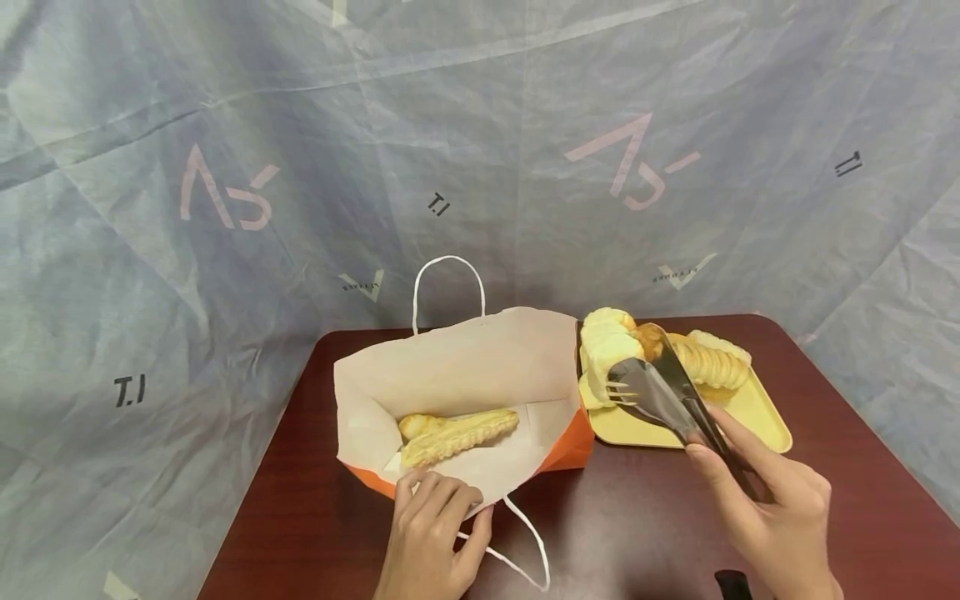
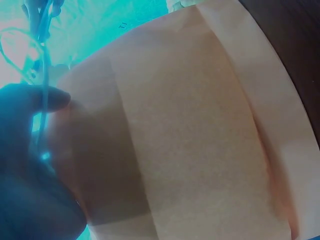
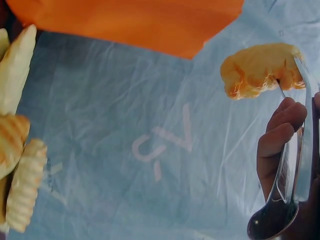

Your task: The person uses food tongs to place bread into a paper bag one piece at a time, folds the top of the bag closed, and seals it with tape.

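Note:
With my left hand [image 1: 431, 533] I pinch the near rim of an orange paper bag [image 1: 480, 358] with a white inside. The bag stands wide open, and two long pastries [image 1: 457, 437] lie in it. In the left wrist view the thumb of the left hand [image 2: 30, 165] lies against the bag's paper. My right hand [image 1: 783, 504] grips dark serving tongs [image 1: 693, 392] with a fork-like end. Between their tips is a pale, golden-topped bread roll [image 1: 611, 342], raised beside the bag's right edge. The right wrist view shows this roll [image 3: 260, 62] from another side.
A yellow tray [image 1: 765, 421] with several more breads [image 1: 712, 367] sits right of the bag on the dark red table [image 1: 622, 492]. White cord handles [image 1: 450, 257] stick out from the bag. A black object [image 1: 731, 583] lies at the near edge; a grey printed sheet [image 1: 510, 167] hangs behind.

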Tool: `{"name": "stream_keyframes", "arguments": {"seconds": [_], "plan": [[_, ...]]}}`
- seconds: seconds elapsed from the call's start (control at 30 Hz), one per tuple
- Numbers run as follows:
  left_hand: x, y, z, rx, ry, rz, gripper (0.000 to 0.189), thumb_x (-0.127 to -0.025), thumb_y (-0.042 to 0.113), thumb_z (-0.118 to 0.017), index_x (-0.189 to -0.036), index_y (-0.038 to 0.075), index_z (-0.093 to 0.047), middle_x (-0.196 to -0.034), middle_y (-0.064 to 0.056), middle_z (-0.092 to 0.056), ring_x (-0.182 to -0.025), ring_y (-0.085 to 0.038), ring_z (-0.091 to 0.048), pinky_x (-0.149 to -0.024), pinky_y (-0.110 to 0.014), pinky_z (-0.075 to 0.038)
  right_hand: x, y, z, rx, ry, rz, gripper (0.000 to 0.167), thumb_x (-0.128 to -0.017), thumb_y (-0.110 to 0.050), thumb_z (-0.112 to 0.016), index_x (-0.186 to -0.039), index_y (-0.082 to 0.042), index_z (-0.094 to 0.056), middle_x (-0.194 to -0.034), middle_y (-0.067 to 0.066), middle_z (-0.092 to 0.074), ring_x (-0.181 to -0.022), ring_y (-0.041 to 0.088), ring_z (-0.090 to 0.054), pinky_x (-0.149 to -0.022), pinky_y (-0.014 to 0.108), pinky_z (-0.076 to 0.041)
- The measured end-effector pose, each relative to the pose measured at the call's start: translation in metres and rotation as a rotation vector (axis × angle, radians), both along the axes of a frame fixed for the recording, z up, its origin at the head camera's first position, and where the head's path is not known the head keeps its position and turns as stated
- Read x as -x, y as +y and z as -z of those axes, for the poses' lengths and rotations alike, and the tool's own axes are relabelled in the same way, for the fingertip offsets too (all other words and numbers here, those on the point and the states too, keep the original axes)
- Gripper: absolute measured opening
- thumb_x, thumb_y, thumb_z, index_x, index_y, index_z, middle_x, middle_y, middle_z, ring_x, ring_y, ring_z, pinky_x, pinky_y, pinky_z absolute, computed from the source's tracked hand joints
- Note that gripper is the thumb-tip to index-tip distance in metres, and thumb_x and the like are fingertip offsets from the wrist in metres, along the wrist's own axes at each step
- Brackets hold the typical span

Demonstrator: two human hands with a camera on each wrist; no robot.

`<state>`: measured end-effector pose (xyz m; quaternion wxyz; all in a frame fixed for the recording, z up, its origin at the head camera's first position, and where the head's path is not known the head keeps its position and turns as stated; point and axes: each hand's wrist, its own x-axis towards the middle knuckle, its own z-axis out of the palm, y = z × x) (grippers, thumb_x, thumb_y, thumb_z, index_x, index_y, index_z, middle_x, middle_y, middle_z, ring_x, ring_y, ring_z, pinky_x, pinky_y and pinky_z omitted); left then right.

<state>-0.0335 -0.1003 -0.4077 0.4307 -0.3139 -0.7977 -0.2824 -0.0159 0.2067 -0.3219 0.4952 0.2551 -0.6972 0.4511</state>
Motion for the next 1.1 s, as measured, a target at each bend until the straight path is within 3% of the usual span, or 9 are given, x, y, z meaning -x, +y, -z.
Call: {"name": "stream_keyframes", "arguments": {"seconds": [0.17, 0.57, 0.83, 1.1], "plan": [[-0.001, 0.000, 0.000, 0.001, -0.022, -0.004, 0.012, -0.089, 0.022, -0.061, -0.078, 0.019, -0.064, -0.075, 0.009, -0.057, -0.071, -0.011, -0.053, -0.086, -0.044, -0.036, 0.005, -0.013, -0.002, -0.040, 0.012, -0.024, 0.038, -0.087, -0.014, -0.077, -0.103, 0.019, -0.068, -0.099, 0.015, -0.075, -0.075, -0.004, -0.063, -0.068, 0.006, -0.045], [-0.003, 0.001, -0.001, 0.003, -0.045, -0.003, 0.011, -0.090, 0.022, -0.061, -0.080, 0.019, -0.064, -0.076, 0.009, -0.058, -0.073, -0.011, -0.054, -0.087, -0.045, -0.036, 0.017, -0.030, -0.006, -0.140, 0.020, -0.062, 0.040, -0.090, -0.022, -0.075, -0.106, 0.015, -0.070, -0.094, 0.016, -0.075, -0.076, 0.001, -0.065, -0.067, 0.011, -0.046], [-0.002, 0.001, -0.002, 0.006, -0.040, -0.009, 0.014, -0.091, 0.023, -0.060, -0.078, 0.019, -0.063, -0.077, 0.009, -0.058, -0.071, -0.011, -0.052, -0.087, -0.043, -0.035, 0.027, -0.040, -0.008, -0.203, 0.039, -0.114, 0.039, -0.092, -0.022, -0.072, -0.107, 0.014, -0.069, -0.100, 0.020, -0.073, -0.097, 0.008, -0.070, -0.084, 0.012, -0.049], [-0.002, 0.001, -0.002, 0.015, -0.048, -0.017, 0.014, -0.092, 0.023, -0.059, -0.079, 0.019, -0.063, -0.077, 0.009, -0.058, -0.073, -0.011, -0.053, -0.087, -0.043, -0.036, 0.030, -0.042, -0.002, -0.284, -0.017, -0.080, 0.042, -0.094, -0.028, -0.069, -0.112, 0.009, -0.070, -0.097, 0.016, -0.075, -0.081, 0.005, -0.068, -0.070, 0.014, -0.049]]}}
